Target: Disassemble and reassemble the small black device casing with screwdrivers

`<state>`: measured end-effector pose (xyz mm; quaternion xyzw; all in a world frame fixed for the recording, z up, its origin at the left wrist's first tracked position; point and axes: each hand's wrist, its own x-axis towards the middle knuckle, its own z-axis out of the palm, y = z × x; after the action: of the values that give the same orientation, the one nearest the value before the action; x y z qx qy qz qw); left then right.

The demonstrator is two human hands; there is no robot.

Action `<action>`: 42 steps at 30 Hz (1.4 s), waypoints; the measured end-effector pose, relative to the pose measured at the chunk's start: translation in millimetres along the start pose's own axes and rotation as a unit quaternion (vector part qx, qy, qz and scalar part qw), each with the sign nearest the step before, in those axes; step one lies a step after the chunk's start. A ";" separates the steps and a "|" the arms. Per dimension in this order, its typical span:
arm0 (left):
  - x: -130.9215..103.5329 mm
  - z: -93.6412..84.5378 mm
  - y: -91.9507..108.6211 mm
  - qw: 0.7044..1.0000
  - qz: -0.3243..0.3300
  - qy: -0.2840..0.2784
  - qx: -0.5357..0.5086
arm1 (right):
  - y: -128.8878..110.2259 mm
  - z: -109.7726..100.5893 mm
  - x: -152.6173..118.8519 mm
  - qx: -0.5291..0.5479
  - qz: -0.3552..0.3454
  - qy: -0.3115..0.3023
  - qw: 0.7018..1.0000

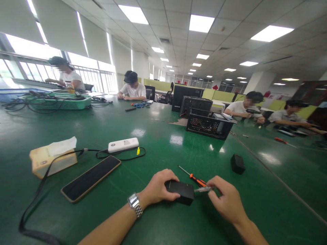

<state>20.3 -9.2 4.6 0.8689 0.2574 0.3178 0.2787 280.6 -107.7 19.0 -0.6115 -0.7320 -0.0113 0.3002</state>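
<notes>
My left hand [160, 186], a metal-band watch on its wrist, grips a small black box [182, 191] low over the green table. Fingers and thumb clasp its left end. My right hand [227, 198] is closed around a slim screwdriver with a clear handle [203, 189], which points at the box's right end. Whether its tip touches the box is too small to tell. Just behind that hand lies an orange and black screwdriver [198, 179], its shaft pointing away to the left. A second black box [237, 164] rests farther right.
On the left are a phone [92, 177], a tissue pack [55, 158] and a white power bank [123, 145] with a black cable. Black computer cases [211, 126] stand farther back. A green basket [61, 103] holds cables. Several people sit around the table.
</notes>
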 end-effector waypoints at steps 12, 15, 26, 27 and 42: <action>-1.7 -1.0 -2.2 1.000 -0.010 0.007 -0.004 | 26.2 1.1 5.3 0.094 0.174 -0.095 0.976; -2.2 -0.4 -2.6 1.000 -0.009 0.006 -0.007 | 24.5 13.4 3.9 0.143 0.174 -0.148 0.963; -4.1 -0.6 -3.6 0.999 -0.047 -0.002 -0.001 | 7.7 12.0 -0.6 0.172 0.150 -0.233 0.945; -3.7 -0.1 -2.7 0.999 -0.050 -0.003 0.001 | 4.3 11.8 -0.8 0.187 0.150 -0.241 0.940; -2.6 7.1 0.0 0.999 -0.040 0.010 -0.007 | -36.0 8.7 -3.3 0.157 0.111 -0.219 0.957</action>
<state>23.5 -13.1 -1.0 0.8529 0.2921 0.3168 0.2949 244.7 -116.4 23.0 -0.6214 -0.7001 0.2711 0.2241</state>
